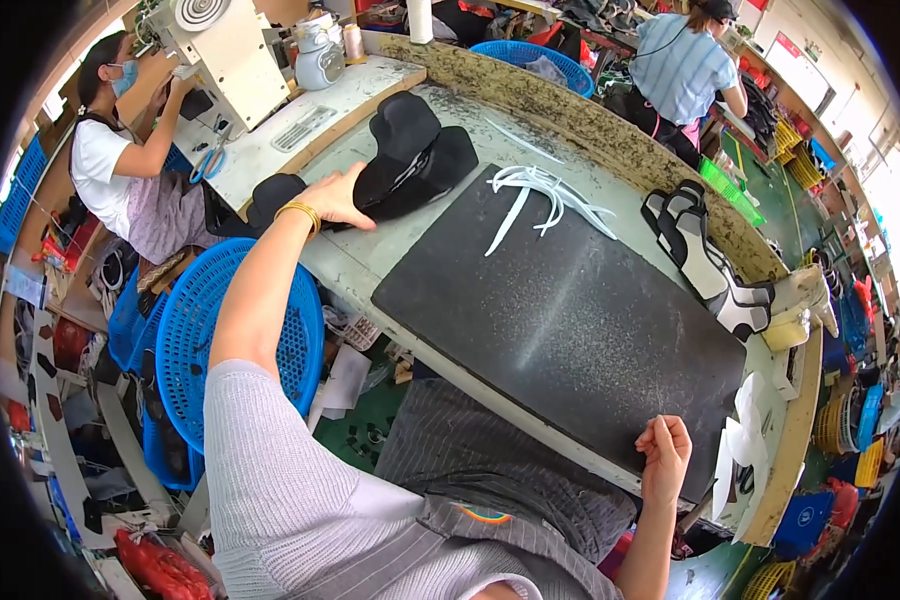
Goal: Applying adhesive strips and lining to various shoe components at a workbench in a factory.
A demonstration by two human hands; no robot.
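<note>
My left hand (338,198) reaches to the far left of the workbench, thumb and fingers apart. It lies against a pile of black padded fabric pieces (405,130), which look like shoe uppers; part of the pile is hidden behind it. My right hand (664,458) is over the near right edge of a black mat (470,270), its fingers curled closed. Whether anything is inside that hand is hidden. White curved strips (545,190) lie in a loose heap at the mat's far edge. Pale dust or scraps are scattered over the mat.
A blue plastic basket (185,350) stands below my left arm. Black-and-white pieces (705,265) and white scraps (740,440) lie along the bench's right side. A sewing machine (225,60) and blue scissors (208,163) are at the far left. Two other people work nearby.
</note>
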